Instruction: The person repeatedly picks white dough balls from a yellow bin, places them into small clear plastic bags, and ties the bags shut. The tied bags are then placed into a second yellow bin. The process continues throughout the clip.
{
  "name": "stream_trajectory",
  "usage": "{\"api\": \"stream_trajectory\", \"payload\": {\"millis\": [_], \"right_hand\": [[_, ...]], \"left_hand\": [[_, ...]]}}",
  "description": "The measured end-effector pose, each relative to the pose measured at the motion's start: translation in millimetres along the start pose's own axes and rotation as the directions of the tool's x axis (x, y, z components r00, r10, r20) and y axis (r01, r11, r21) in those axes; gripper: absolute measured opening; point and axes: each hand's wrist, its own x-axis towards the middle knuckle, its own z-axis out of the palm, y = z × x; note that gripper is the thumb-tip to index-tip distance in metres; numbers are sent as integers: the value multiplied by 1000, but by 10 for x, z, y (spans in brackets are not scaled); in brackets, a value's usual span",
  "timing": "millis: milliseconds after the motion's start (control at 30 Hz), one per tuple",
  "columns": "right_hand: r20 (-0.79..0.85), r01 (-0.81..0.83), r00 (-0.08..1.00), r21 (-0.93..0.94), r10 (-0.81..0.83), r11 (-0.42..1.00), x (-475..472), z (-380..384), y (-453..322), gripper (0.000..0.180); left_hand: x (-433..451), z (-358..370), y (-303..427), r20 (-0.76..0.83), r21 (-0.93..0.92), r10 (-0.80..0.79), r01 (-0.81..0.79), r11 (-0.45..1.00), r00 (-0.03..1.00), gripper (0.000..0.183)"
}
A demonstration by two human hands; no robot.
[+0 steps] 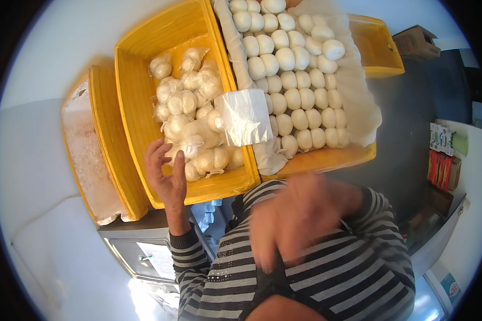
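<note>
My left hand (165, 176) is raised over the near left part of a yellow crate (160, 36), thumb and fingers apart with nothing between them. In that crate lies a heap of white steamed buns in knotted clear plastic bags (180, 102), just beyond the fingertips. My right hand (293, 218) is blurred in front of my striped top, its fingers pointing down; whether it holds anything cannot be told. A stack of thin white plastic bags (247, 116) rests across the rims where two crates meet. Rows of unbagged white buns (299, 96) fill the cloth-lined right crate (325, 160).
Another yellow crate (122, 168) stands at far left, beside a lidlike whitish panel (84, 144). Behind on the right are an empty-looking yellow crate (375, 44) and a cardboard box (415, 42). Small boxes (440, 168) sit on a right-hand shelf. Below left, a paper (156, 259) bears writing.
</note>
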Motion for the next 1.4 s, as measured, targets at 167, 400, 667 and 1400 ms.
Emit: {"api": "stream_trajectory", "payload": {"millis": [167, 400, 667, 1400], "right_hand": [[-864, -689, 432, -502, -259, 523, -380, -1313, 1362, 25], [-598, -757, 601, -638, -530, -139, -785, -1737, 1894, 22], [-661, -768, 568, -639, -490, -29, -510, -1674, 1504, 9], [-753, -516, 628, -592, -197, 619, -81, -1388, 1753, 29]], "left_hand": [[-256, 452, -270, 329, -220, -133, 212, 952, 935, 23], [-383, 1045, -569, 495, -134, -118, 210, 968, 861, 20], [-171, 1372, -368, 509, 21, -8, -3, 1000, 861, 40], [80, 677, -763, 386, -683, -508, 609, 404, 770, 8]]}}
